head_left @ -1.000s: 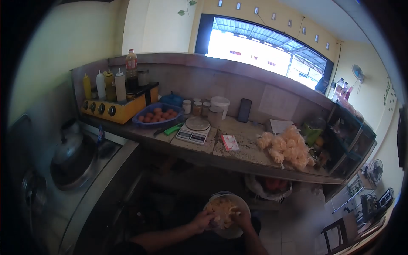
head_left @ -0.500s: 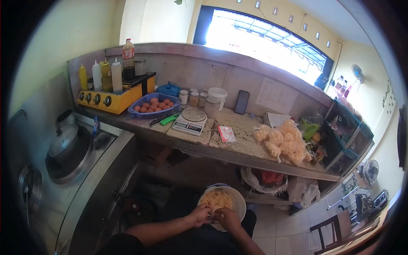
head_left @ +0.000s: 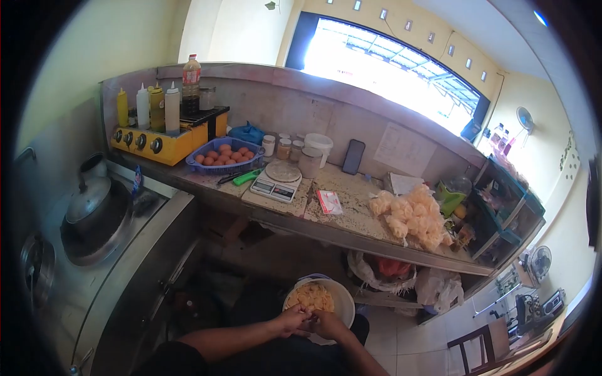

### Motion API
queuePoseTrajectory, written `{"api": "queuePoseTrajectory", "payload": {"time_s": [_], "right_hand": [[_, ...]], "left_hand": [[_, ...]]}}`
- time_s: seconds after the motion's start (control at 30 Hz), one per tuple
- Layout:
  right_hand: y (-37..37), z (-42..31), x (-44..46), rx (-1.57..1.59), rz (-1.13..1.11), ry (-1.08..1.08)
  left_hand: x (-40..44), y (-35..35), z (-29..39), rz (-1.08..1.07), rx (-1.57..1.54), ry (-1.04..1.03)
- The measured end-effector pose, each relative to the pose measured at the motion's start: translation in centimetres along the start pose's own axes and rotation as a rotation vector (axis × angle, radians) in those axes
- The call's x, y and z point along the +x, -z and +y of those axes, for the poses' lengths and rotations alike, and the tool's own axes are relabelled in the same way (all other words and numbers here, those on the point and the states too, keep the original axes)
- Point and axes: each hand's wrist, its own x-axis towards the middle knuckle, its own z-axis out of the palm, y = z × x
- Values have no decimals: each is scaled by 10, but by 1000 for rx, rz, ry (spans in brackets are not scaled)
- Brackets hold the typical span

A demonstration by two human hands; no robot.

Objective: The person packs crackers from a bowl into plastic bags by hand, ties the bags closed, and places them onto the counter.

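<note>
A white tub [head_left: 344, 304] rests at my lap, holding pale yellow-orange food pieces [head_left: 311, 294]. Over its near side my left hand [head_left: 291, 319] and my right hand [head_left: 329, 325] meet, fingers pinched together at the tips. Whatever lies between the fingers is too small to make out. On the counter above stand a white kitchen scale [head_left: 274, 187], a red and white packet [head_left: 329, 202] and a heap of tied plastic bags [head_left: 415, 216] with pale orange contents.
A blue basket of eggs [head_left: 226, 156], a green-handled tool [head_left: 245, 178], jars [head_left: 310, 162] and a phone [head_left: 353, 156] stand along the counter. Squeeze bottles [head_left: 172, 109] sit on a yellow stove [head_left: 160, 145]. At left is a lidded pot [head_left: 88, 199]; below the counter hang plastic bags [head_left: 439, 289].
The view has shifted slightly. Earlier my hands were apart at the tub's two sides; they have come together over its near edge and stay there.
</note>
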Motion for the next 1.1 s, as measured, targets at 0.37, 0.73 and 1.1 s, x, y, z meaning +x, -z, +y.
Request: {"api": "queuePoseTrajectory", "payload": {"time_s": [0.37,0.73,1.1], "right_hand": [[21,-19,-19,190,113,33],[41,-35,-45,-406,212,289],[169,-127,-69,-326,859,893]], "left_hand": [[-1,2,1,-24,-165,-97],[-23,-5,43,185,583,-518],[-79,-45,133,-502,233,-835]]}}
